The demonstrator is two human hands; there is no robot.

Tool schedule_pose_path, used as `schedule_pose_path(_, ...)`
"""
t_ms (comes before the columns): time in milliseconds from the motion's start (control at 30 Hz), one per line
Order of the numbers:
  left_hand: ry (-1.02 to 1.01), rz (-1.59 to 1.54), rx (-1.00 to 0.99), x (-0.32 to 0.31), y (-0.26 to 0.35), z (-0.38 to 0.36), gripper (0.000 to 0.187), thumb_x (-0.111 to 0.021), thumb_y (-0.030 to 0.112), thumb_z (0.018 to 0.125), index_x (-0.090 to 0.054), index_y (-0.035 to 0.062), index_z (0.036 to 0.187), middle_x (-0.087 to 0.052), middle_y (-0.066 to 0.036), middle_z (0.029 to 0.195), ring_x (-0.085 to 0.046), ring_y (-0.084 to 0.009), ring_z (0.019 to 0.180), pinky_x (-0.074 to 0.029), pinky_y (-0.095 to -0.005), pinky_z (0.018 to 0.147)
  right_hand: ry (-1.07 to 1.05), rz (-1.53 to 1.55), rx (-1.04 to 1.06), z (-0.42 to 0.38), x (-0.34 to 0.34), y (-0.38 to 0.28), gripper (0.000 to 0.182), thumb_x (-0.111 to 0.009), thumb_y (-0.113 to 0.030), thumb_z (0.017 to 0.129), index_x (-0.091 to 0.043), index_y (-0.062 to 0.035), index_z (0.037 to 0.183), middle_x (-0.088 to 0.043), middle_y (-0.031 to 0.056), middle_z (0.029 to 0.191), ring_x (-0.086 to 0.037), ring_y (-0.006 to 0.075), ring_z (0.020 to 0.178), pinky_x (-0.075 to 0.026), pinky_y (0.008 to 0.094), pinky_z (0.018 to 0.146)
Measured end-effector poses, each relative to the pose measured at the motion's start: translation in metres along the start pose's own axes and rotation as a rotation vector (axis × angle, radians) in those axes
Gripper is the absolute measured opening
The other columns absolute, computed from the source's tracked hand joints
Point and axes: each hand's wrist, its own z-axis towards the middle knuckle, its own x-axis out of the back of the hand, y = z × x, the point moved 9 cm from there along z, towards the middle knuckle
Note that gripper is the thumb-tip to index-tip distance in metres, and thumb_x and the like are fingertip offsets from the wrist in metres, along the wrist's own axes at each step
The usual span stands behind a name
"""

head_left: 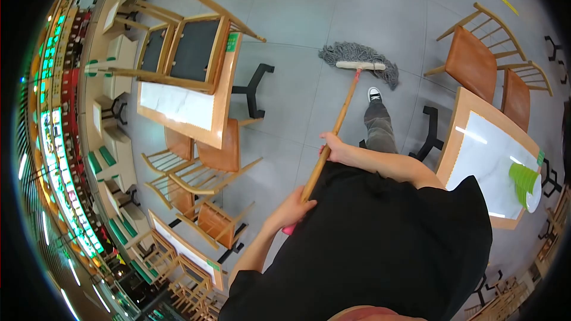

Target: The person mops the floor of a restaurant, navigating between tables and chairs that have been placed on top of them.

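I hold a mop with both hands. Its wooden handle (339,120) runs from my waist out to a grey string mop head (360,56) lying on the grey tiled floor (309,12). My right hand (333,145) grips the handle about halfway up. My left hand (294,208) is closed round the handle near its red end, close to my black shirt. My foot in a black-and-white shoe (373,94) stands just behind the mop head.
A marble-topped table (178,107) at the left carries upturned chairs (193,50), with more wooden chairs (208,166) beside it. Another table (485,154) at the right holds stacked green cups (523,181). Two chairs (476,59) stand beyond it.
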Motion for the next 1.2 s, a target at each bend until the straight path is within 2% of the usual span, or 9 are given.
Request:
schedule_pose_path(233,0.074,0.135,0.006,0.001,0.023,0.083,0.034,-0.053,0.034,0.088,-0.044,0.0044,0.103,-0.046,-0.001,0.067,-0.041,-0.0080,0.046,-0.036,-0.0241,0.039,-0.027,0.011,0.138,0.037,0.016,-0.064,0.043,-0.061,-0.023,0.075,-0.039,-0.0018,0.105,-0.045,0.0131,0.074,-0.050,0.0240,0.058,-0.047,0.0378,0.049)
schedule_pose_path(400,0.011,-0.097,-0.008,-0.026,0.057,0.156,0.031,-0.050,0.032,0.089,-0.041,0.0050,0.100,-0.045,-0.003,0.065,-0.045,-0.0115,0.047,-0.041,-0.0275,0.040,-0.118,-0.039,0.338,0.061,0.043,-0.142,0.044,-0.061,-0.028,0.076,-0.040,-0.0029,0.106,-0.048,0.0138,0.079,-0.054,0.0245,0.065,-0.049,0.0368,0.054)
schedule_pose_path(567,-0.002,-0.143,-0.091,-0.067,0.132,0.250,0.031,-0.050,0.034,0.089,-0.037,0.0070,0.099,-0.042,-0.002,0.067,-0.041,-0.0106,0.043,-0.039,-0.0266,0.038,0.000,0.090,0.550,0.031,0.085,-0.229,0.042,-0.060,-0.030,0.078,-0.042,-0.0042,0.106,-0.048,0.0136,0.091,-0.054,0.0234,0.070,-0.048,0.0346,0.058)
schedule_pose_path(667,0.025,-0.105,-0.181,-0.074,0.193,0.321,0.031,-0.050,0.032,0.089,-0.037,0.0055,0.097,-0.043,-0.003,0.067,-0.041,-0.0113,0.043,-0.040,-0.0266,0.038,-0.237,0.034,0.718,0.031,0.115,-0.279,0.040,-0.058,-0.030,0.080,-0.043,-0.0046,0.107,-0.047,0.0123,0.095,-0.055,0.0220,0.074,-0.047,0.0323,0.061)
schedule_pose_path(767,-0.019,-0.157,-0.236,-0.056,0.244,0.397,0.026,-0.054,0.027,0.087,-0.038,0.0073,0.094,-0.042,-0.001,0.061,-0.042,-0.0114,0.044,-0.039,-0.0270,0.037,0.076,0.290,0.699,-0.035,0.177,-0.299,0.039,-0.057,-0.030,0.081,-0.045,-0.0056,0.108,-0.049,0.0103,0.092,-0.055,0.0205,0.077,-0.046,0.0307,0.064)
schedule_pose_path(867,-0.002,-0.183,-0.215,-0.016,0.275,0.444,0.024,-0.057,0.021,0.085,-0.039,0.0078,0.092,-0.041,0.000,0.061,-0.040,-0.0082,0.046,-0.037,-0.0242,0.037,0.093,0.328,0.736,-0.046,0.217,-0.307,0.038,-0.057,-0.031,0.081,-0.045,-0.0062,0.109,-0.050,0.0096,0.091,-0.056,0.0206,0.078,-0.046,0.0315,0.064)
schedule_pose_path(967,-0.014,-0.258,-0.133,-0.002,0.293,0.430,0.021,-0.057,0.017,0.084,-0.039,0.0079,0.090,-0.041,0.000,0.061,-0.039,-0.0072,0.045,-0.036,-0.0234,0.037,0.053,0.329,0.659,-0.032,0.223,-0.294,0.040,-0.056,-0.032,0.082,-0.045,-0.0056,0.110,-0.051,0.0102,0.092,-0.056,0.0221,0.078,-0.047,0.0327,0.065)
schedule_pose_path(1067,-0.171,-0.125,-0.281,-0.013,0.301,0.378,0.022,-0.059,0.011,0.081,-0.039,0.0081,0.090,-0.042,0.001,0.060,-0.039,-0.0070,0.045,-0.035,-0.0230,0.037,-0.056,0.171,0.582,-0.012,0.187,-0.273,0.043,-0.055,-0.036,0.083,-0.044,-0.0047,0.110,-0.052,0.0130,0.095,-0.057,0.0239,0.079,-0.048,0.0340,0.065)
schedule_pose_path(1200,-0.079,-0.019,-0.351,0.003,0.194,0.248,0.027,-0.060,0.009,0.076,-0.041,0.0070,0.094,-0.043,0.002,0.061,-0.040,-0.0069,0.045,-0.034,-0.0230,0.038,-0.162,0.130,0.397,-0.013,0.107,-0.229,0.043,-0.055,-0.041,0.082,-0.047,-0.0035,0.102,-0.056,0.0154,0.092,-0.058,0.0252,0.077,-0.049,0.0350,0.065)
